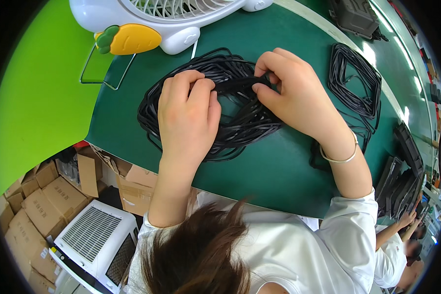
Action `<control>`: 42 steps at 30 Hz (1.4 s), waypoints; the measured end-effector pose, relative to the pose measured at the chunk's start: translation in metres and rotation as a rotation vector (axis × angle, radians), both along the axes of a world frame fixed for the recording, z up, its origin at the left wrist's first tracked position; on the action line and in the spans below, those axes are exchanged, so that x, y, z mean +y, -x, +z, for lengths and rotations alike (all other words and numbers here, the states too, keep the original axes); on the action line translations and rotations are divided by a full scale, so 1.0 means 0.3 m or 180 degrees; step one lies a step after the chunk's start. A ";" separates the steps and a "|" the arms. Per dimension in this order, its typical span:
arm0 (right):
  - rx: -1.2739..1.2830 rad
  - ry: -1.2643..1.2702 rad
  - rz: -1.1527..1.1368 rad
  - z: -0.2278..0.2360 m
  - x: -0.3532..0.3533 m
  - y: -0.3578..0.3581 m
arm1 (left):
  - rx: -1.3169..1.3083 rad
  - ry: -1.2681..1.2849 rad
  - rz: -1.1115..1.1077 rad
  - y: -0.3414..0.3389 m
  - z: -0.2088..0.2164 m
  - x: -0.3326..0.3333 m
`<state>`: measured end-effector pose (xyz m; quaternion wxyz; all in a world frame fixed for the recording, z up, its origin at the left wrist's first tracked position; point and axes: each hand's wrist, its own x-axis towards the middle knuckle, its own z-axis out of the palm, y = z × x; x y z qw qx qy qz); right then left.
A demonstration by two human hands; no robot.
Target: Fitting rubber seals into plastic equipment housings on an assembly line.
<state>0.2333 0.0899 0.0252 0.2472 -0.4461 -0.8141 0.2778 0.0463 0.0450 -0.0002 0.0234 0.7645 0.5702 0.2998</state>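
Note:
A large loose coil of thin black cable (230,135) lies on the green tabletop. Across its far side runs a wider, flat black band (237,85), which looks like a strap or tape. My left hand (187,110) rests on the coil's left part, fingers curled over the cable and the tips at the band's left end. At the band's other end my right hand (294,90) pinches it between thumb and forefinger. The fingertips hide exactly how the band passes around the cable.
A white fan (181,29) with a yellow carrot-shaped piece (134,39) stands at the far left. To the right lie another black cable coil (335,78) and black cases (402,181). Cardboard boxes (59,201) and a white appliance (95,235) sit lower left. Another person (392,259) works lower right.

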 end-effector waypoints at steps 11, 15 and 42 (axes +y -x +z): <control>0.0502 0.0188 0.0981 0.108 -0.123 -0.011 | -0.0020 0.0053 -0.0488 0.025 0.064 -0.043; 0.0296 0.0209 0.0841 0.123 -0.165 -0.027 | -0.0146 -0.0095 -0.0362 0.071 0.064 -0.084; -0.0590 -0.0305 -0.0240 0.026 -0.068 -0.003 | -0.0382 0.0244 0.0586 0.160 0.036 -0.107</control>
